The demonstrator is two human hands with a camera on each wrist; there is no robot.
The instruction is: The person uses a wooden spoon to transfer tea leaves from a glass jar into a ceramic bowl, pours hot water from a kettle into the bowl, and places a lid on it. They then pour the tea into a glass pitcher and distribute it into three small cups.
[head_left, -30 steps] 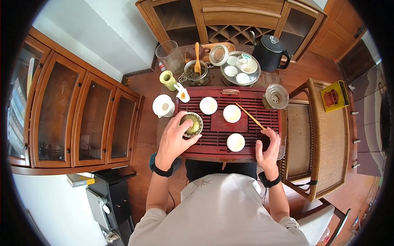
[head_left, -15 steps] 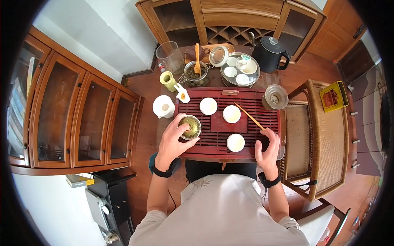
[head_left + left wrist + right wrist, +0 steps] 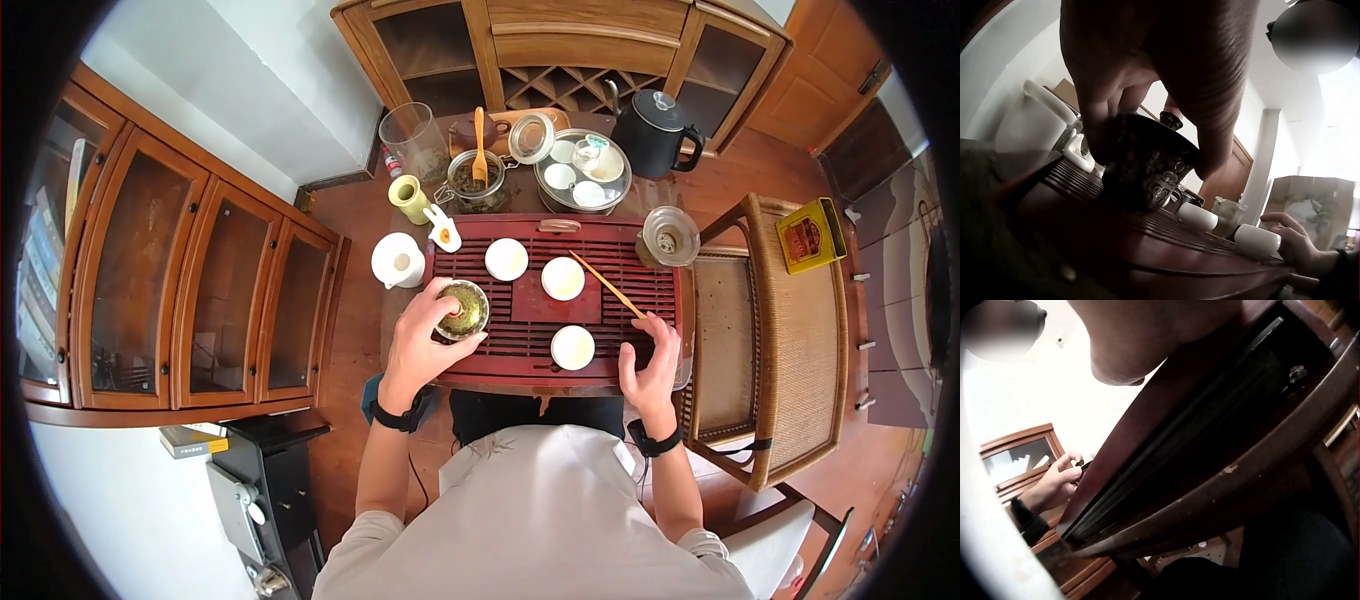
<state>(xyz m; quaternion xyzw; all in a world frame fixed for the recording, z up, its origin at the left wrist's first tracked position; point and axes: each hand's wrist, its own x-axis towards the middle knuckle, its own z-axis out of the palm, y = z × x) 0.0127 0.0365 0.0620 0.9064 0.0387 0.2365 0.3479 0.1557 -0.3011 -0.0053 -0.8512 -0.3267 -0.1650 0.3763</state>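
My left hand (image 3: 425, 330) grips a patterned gaiwan (image 3: 1147, 165) by its rim, thumb on one side and fingers on the other. One fingertip presses the knob of its gold-green lid (image 3: 467, 318). The gaiwan is low over the left end of the dark red slatted tea tray (image 3: 620, 370). Three white cups (image 3: 572, 347) stand on the tray to its right, holding pale liquid. My right hand (image 3: 652, 370) rests at the tray's right edge with fingers loosely bent, its fingertips right by the lower end of a thin wooden stick (image 3: 610, 285).
A white pitcher (image 3: 397, 260) stands left of the tray, near a white hand-shaped ornament (image 3: 443, 232). Behind are a tea-leaf jar (image 3: 478, 195) with a wooden scoop, a round metal tray (image 3: 588, 205) of cups and a black kettle (image 3: 655, 130). A glass strainer cup (image 3: 668, 238) sits back right.
My left hand has shifted slightly toward me and to the left with the gaiwan. The right hand has stayed almost still.
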